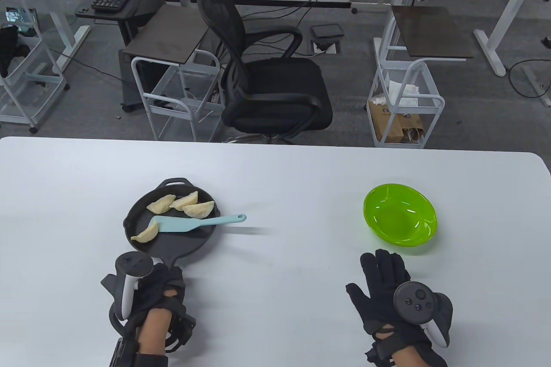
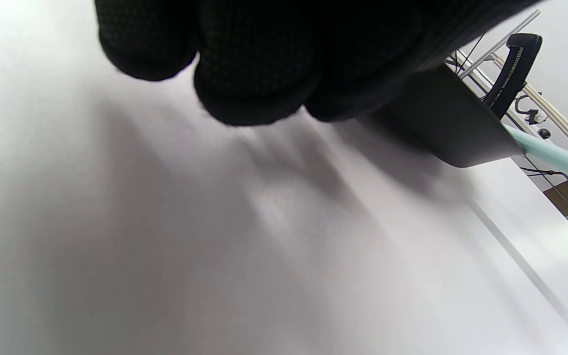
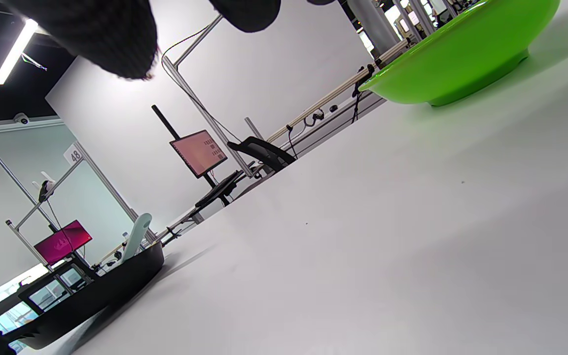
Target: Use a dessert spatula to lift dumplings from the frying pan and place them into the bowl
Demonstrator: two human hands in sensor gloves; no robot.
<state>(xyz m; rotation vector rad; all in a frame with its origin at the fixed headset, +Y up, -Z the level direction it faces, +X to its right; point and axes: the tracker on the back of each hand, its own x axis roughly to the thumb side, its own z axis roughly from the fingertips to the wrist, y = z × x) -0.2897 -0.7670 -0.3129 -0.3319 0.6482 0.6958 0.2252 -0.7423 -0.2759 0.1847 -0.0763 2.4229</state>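
A black frying pan (image 1: 172, 240) sits left of the table's middle and holds several pale dumplings (image 1: 161, 205). A light blue dessert spatula (image 1: 181, 225) lies across the pan, its blade beside the nearest dumpling (image 1: 145, 234) and its handle pointing right over the rim. My left hand (image 1: 161, 283) grips the pan's handle at the near side. In the left wrist view its curled fingers (image 2: 254, 74) run into the pan (image 2: 456, 133), with the spatula (image 2: 555, 158) beyond. The green bowl (image 1: 400, 220) stands empty at the right. My right hand (image 1: 381, 276) lies flat just before it, holding nothing.
The white table (image 1: 292, 298) spans the view. Beyond its far edge stand a black office chair (image 1: 267, 83) and wire carts (image 1: 404, 104). In the right wrist view the bowl (image 3: 461, 54) is close at the upper right and the pan (image 3: 101, 291) far to the left.
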